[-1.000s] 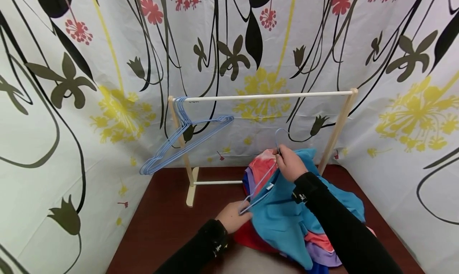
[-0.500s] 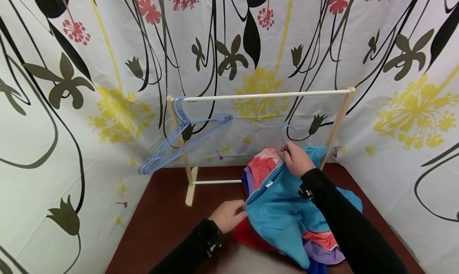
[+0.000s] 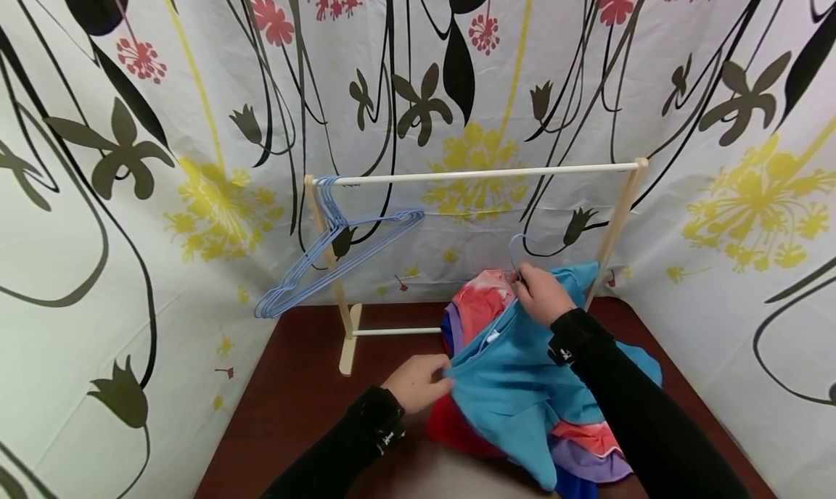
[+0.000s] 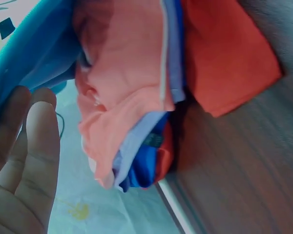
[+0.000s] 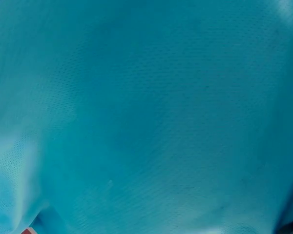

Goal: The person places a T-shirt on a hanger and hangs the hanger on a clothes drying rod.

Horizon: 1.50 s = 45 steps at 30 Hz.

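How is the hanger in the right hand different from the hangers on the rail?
The hanger in the right hand is single, mostly hidden inside the teal shirt, only its hook showing. The hangers on the rail are a bare bunch hooked at the left end, tilted. Both are blue wire.

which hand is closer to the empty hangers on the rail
Left. The left hand pinches the teal shirt edge below and right of the empty hangers; the right hand holds a hanger hook farther right.

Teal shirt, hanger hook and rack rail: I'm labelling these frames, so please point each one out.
teal shirt (image 3: 516, 390), head view, front panel.
hanger hook (image 3: 514, 246), head view, curved wire above the right hand.
rack rail (image 3: 477, 174), head view, middle of the bar.
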Each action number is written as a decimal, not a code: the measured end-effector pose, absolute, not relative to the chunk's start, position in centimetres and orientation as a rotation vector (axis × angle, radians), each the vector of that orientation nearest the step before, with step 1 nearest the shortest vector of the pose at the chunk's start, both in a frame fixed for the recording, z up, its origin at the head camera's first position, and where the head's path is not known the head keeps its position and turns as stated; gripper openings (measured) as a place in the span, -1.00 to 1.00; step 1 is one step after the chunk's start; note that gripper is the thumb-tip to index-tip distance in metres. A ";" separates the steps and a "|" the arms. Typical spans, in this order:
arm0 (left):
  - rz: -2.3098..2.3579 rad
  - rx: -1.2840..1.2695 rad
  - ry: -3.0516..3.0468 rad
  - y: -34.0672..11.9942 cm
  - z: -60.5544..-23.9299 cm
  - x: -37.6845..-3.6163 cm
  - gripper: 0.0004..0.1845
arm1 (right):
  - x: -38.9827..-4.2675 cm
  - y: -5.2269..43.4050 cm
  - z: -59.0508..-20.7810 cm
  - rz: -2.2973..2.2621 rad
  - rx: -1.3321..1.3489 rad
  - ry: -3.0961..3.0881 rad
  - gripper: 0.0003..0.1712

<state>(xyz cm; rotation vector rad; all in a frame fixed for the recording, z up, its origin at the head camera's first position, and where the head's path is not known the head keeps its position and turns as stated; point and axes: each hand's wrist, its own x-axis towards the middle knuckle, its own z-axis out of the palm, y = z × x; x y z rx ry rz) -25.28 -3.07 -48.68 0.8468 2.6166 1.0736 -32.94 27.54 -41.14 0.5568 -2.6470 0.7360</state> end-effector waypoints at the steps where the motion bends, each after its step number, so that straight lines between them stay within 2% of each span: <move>1: 1.089 0.836 2.606 -2.9 -48.4 -25.3 -0.86 | -32.9 27.4 -41.1 0.733 0.568 -2.650 -0.86; 19: 1.225 0.876 2.709 1.6 -44.6 -26.5 -0.78 | -31.9 25.2 -42.4 0.729 0.713 -2.603 -0.92; 31: 1.190 0.908 2.798 3.7 -43.6 -27.4 -0.70 | -31.5 24.5 -42.6 0.707 0.753 -2.617 -0.93; 35: 1.138 0.921 2.839 4.2 -43.5 -27.6 -0.75 | -31.3 24.0 -42.6 0.714 0.760 -2.617 -0.87; 39: 1.111 0.884 2.887 4.7 -44.0 -27.6 -0.90 | -31.3 24.1 -42.8 0.738 0.745 -2.622 -0.87; 43: 1.209 0.810 2.838 4.7 -44.7 -27.3 -0.68 | -31.4 24.3 -43.0 0.780 0.710 -2.629 -0.93; 45: 1.270 0.795 2.776 4.4 -44.9 -27.1 -0.64 | -31.4 24.5 -43.1 0.799 0.685 -2.634 -0.93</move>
